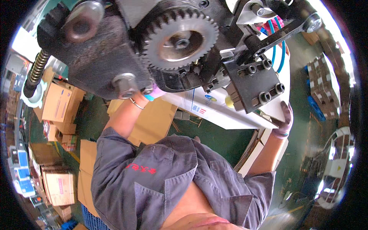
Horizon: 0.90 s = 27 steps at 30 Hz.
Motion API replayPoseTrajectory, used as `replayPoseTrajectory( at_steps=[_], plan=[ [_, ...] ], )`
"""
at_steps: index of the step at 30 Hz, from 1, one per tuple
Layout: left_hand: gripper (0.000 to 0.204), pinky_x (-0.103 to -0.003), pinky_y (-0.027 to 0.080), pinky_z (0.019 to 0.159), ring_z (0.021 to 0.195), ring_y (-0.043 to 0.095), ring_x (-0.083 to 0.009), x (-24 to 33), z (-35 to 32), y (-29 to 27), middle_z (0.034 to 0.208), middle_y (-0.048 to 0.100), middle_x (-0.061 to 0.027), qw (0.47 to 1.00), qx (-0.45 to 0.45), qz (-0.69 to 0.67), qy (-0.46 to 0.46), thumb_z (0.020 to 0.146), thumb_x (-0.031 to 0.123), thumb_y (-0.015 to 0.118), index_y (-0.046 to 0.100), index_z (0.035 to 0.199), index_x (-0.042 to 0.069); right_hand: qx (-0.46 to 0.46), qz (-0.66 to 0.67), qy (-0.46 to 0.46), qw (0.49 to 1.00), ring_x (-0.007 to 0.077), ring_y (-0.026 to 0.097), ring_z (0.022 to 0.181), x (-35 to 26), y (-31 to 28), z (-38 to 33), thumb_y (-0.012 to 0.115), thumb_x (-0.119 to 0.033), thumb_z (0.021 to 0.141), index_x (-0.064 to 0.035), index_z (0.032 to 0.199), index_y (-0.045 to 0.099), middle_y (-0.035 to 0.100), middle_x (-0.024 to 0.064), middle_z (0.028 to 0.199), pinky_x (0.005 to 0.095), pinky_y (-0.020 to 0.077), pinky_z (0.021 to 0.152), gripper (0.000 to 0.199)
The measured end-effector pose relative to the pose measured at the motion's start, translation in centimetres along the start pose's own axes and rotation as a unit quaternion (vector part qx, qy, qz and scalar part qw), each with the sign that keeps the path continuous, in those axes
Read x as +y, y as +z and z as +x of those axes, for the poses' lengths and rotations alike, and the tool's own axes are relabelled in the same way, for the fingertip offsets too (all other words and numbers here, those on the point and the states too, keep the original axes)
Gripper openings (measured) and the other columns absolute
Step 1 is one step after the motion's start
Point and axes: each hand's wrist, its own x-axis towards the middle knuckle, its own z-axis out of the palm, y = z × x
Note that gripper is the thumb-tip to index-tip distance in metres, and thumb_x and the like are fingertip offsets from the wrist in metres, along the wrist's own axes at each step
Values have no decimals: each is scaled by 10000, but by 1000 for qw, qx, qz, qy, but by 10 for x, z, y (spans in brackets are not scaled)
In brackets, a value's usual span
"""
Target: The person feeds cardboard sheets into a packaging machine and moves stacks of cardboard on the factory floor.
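Under the black machine in front of me lies a white printed cardboard carton (220, 115), flat or folded; I cannot tell which. My right hand (284, 119), in a light glove with a dark palm, grips the carton at its right-hand corner. At the carton's left end is my left hand (155, 92), in a pale purple glove with a teal cuff. Machine parts cover most of that hand, so its fingers are hidden. Closest above the carton are a toothed metal gear (165, 51) and a black bolted plate (255, 84).
Brown cardboard sheets (153, 124) lie beyond my left forearm, with stacked brown boxes (57, 103) farther left. A coiled spring (38, 67) and blue air hoses (283, 55) flank the machine. A pallet stack of cartons (324, 86) stands at the right.
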Motion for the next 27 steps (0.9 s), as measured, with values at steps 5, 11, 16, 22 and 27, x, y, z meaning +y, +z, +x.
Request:
replayPoseTrajectory(
  at_steps=[5, 11, 16, 22, 27],
  plan=[
    [401, -469, 323, 1048, 1182, 472, -342, -41, -14, -4, 1252, 537, -169, 963, -18, 264, 51, 865, 269, 519, 546, 1229, 102, 65, 74, -24, 995, 257, 616, 980, 39, -11, 19, 497, -172, 881, 43, 1184, 532, 627, 147, 1076, 387, 489, 882, 373],
    [501, -453, 234, 1110, 1295, 376, -320, -21, 10, -26, 1407, 419, -128, 994, -81, 45, -58, 895, 337, 461, 456, 1333, 94, 131, -95, -64, 985, 278, 589, 1061, 11, 46, -9, 495, -114, 894, 32, 1216, 529, 594, 182, 1163, 357, 455, 926, 355],
    [485, -447, 236, 1108, 1297, 375, -315, -21, 12, -15, 1404, 423, -127, 996, -53, -27, -69, 901, 336, 457, 469, 1324, 98, 7, -535, -366, 761, 343, 574, 1079, 34, 29, -33, 431, 152, 711, -72, 1234, 551, 589, 224, 1149, 367, 441, 935, 581],
    [450, -460, 250, 1096, 1284, 380, -338, -30, 4, -14, 1374, 450, -146, 998, -48, 28, -24, 900, 312, 482, 494, 1295, 97, 19, -281, -195, 939, 312, 595, 1027, 49, 20, -18, 463, 132, 719, -39, 1212, 568, 602, 186, 1146, 353, 446, 902, 532],
    [465, -466, 258, 1088, 1275, 389, -341, -26, 3, -25, 1356, 463, -158, 998, -44, 30, -21, 888, 334, 502, 501, 1290, 100, 73, -197, -207, 956, 308, 610, 991, 60, 27, -21, 485, 58, 813, -11, 1178, 596, 606, 196, 1118, 350, 446, 904, 387]
  ],
)
